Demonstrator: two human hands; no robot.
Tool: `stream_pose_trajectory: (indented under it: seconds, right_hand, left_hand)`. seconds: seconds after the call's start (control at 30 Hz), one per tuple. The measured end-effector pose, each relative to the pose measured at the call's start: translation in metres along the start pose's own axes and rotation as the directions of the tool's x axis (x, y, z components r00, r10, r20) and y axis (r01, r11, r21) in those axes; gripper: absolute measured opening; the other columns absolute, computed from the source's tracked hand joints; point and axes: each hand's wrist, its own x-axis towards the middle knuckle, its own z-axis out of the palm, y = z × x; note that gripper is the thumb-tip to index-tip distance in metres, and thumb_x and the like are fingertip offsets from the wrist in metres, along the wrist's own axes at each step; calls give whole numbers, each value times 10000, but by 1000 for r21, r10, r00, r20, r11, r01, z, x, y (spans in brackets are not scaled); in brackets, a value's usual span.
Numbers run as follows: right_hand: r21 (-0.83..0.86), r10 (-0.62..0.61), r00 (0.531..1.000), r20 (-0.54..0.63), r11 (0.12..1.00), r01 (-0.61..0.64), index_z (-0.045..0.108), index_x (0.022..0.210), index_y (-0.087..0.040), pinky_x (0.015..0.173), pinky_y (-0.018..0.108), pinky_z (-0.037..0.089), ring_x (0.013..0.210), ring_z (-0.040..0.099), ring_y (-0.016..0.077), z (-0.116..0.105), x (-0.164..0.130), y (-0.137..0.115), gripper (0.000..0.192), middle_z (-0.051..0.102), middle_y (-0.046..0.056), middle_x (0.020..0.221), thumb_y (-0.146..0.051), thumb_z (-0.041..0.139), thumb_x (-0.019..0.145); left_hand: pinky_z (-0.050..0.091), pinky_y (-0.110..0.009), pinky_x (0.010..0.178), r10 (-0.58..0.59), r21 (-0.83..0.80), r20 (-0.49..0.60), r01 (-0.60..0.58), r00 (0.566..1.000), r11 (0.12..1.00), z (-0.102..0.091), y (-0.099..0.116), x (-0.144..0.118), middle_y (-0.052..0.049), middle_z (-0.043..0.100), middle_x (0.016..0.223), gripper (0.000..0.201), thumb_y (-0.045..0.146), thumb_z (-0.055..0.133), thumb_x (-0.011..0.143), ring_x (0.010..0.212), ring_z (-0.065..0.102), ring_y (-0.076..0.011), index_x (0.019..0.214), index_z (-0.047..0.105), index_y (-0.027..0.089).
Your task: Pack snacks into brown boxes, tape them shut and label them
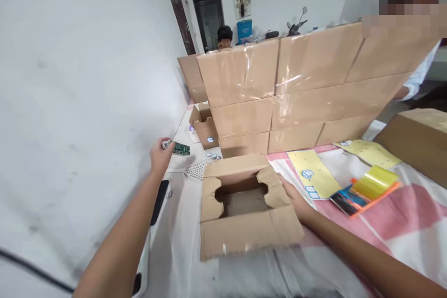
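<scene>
From the head camera, the left hand (161,154) is reaching forward toward the white wall, its fingers pinching closed around one end of a small green circuit board (180,148), which is sticking out to the right of the fingertips and hanging just above the cloth-covered table (412,223). The right hand (296,200) is resting against the right side of an open cardboard box (244,205), its fingers lying loosely curled along the box's right flap and wall; how far they are closing on the cardboard cannot be told, since the flap is hiding the fingertips. The box is sitting in the middle of the table directly in front of the person, its four flaps folded outward and its inside showing bare brown. Behind it a wall of taped cartons (300,88) is standing stacked in rows, wrapped in shiny clear tape. A smaller open carton (206,128) is sitting at the left end of that stack, near the circuit board. To the right of the open box, yellow label sheets (312,172) are lying flat, carrying small white and blue stickers whose writing is too small to read. A roll of yellow tape on an orange dispenser (375,184) is lying beside them. Another person is sitting behind the cartons.
</scene>
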Motion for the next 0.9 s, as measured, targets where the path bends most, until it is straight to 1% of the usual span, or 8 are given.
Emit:
stream_pose_trajectory:
  seconds: [0.1,0.23,0.37,0.43,0.53,0.67,0.8,0.9]
  right_hand:
    - [115,61,998,11,991,-62,528,1345,-226,1070,473,474,1226,615,262,-1,5,-9,433,643,129,1302,-409,453,960]
    - [187,106,959,-264,981,-57,599,1147,-178,972,462,515,1050,665,265,-7,16,-32,370,690,149,1137,-427,507,889]
    - [258,45,852,-521,960,107,641,1004,-189,914,410,518,1016,649,243,-26,34,-109,291,700,123,1056,-419,488,912]
    - [309,-66,919,-389,930,198,663,936,-197,887,376,518,956,658,221,-32,39,-159,282,714,83,962,-437,517,918]
    - [583,-69,994,-81,806,104,628,1048,-210,696,309,532,763,650,176,-21,35,-217,365,707,48,921,-530,591,876]
    - [773,-19,992,-123,625,108,465,1259,-263,555,285,506,701,623,171,4,18,-244,576,639,25,963,-584,646,816]
    - [530,-116,956,-268,811,247,387,1404,-251,734,310,532,940,632,207,1,12,-238,734,630,64,1115,-443,729,784]
    - [211,-248,959,-133,939,272,482,1335,-245,798,336,497,982,628,230,-8,17,-231,623,660,56,1088,-373,745,784]
  left_hand:
    - [462,-245,645,-10,-146,-39,4,999,989,-38,46,-34,22,538,717,308,399,608,793,678,527,-140,998,636,171]
    - [529,-251,653,-39,-323,-155,-13,987,946,-73,110,-94,-50,609,989,358,480,516,852,821,622,-152,1046,515,180]
    - [573,-315,751,-115,-622,-248,-68,962,780,-85,174,-164,-62,605,1048,339,464,604,811,932,658,-186,972,459,202]
    - [576,-358,821,-128,-714,-298,-131,946,688,-82,202,-199,-73,611,1076,306,424,617,810,1016,663,-217,955,453,209]
    - [545,-394,934,-33,-675,-396,-267,917,688,-73,232,-243,-92,607,1179,218,373,547,867,1169,625,-241,1000,456,225]
    - [485,-380,1023,149,-572,-368,-350,918,742,-68,244,-271,-85,612,1200,213,327,478,892,1233,585,-248,1070,524,219]
    - [415,-360,1092,62,-164,-56,-71,996,984,-76,224,-272,-108,544,1401,431,302,336,952,1340,496,-229,1356,460,220]
    - [394,-439,1096,-145,222,188,102,972,970,-80,199,-269,-124,461,1518,534,356,531,875,1383,457,-314,1399,486,265]
